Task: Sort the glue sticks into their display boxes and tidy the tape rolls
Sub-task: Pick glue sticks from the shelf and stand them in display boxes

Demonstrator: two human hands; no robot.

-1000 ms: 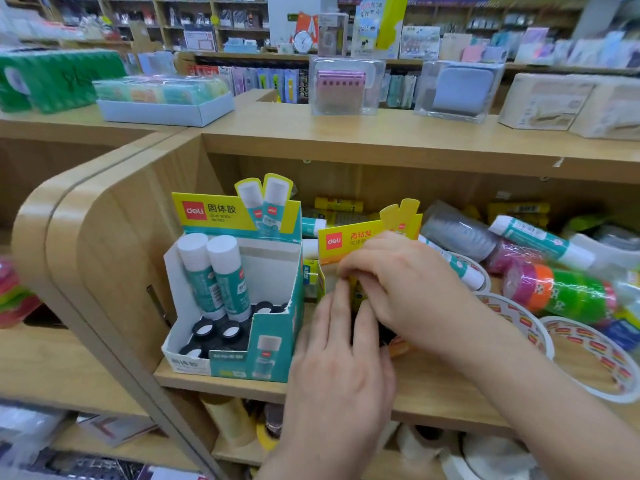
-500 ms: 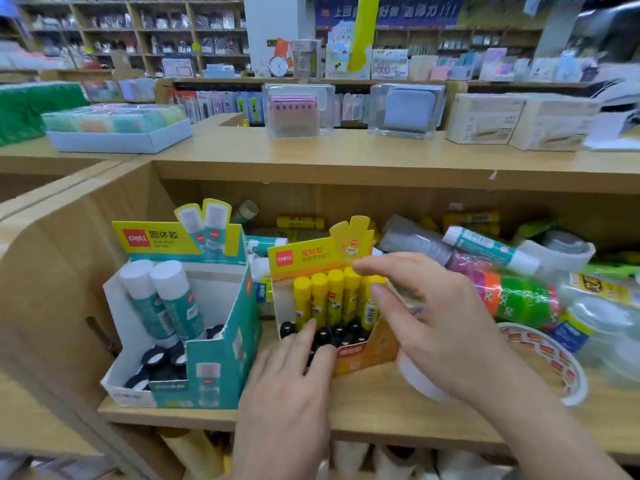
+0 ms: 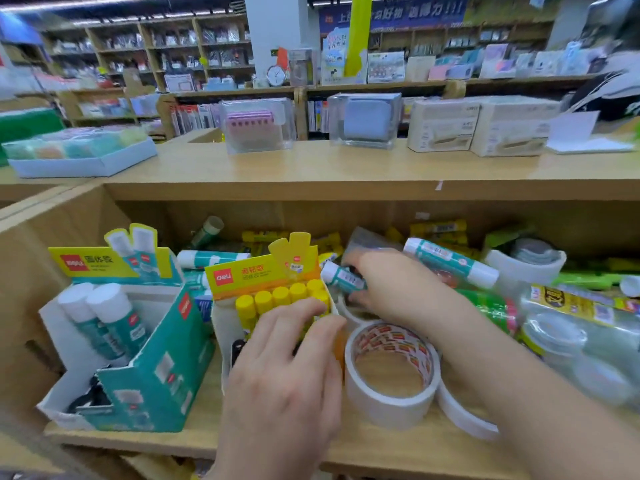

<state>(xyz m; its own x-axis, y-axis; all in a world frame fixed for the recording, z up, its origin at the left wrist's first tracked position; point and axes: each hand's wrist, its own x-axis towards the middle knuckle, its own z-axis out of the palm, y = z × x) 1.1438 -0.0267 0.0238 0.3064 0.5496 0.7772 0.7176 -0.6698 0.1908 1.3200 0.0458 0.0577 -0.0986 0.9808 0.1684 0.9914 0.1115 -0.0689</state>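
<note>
A yellow-and-orange display box (image 3: 258, 277) holds a row of yellow-capped glue sticks (image 3: 282, 296) on the shelf. My left hand (image 3: 287, 368) rests on its front, fingers laid over the sticks. Just right of the box, my right hand (image 3: 391, 289) grips a small teal glue stick with a white cap (image 3: 341, 276). At the left stands a teal display box (image 3: 156, 368) with two large teal glue sticks (image 3: 104, 323) upright in it. A white tape roll with red print (image 3: 391, 375) lies in front of my right wrist.
Loose teal glue sticks (image 3: 450, 263), yellow glue sticks (image 3: 438, 227), green wrapped rolls (image 3: 491, 308) and clear tape packs (image 3: 581, 344) clutter the shelf's back and right. A second white roll (image 3: 464, 415) lies behind the first. The wooden shelf top (image 3: 346, 168) overhangs above.
My right hand left the yellow box's side, reached back right and now grips a small teal glue stick. My left hand moved up over the yellow sticks. The camera shifted closer.
</note>
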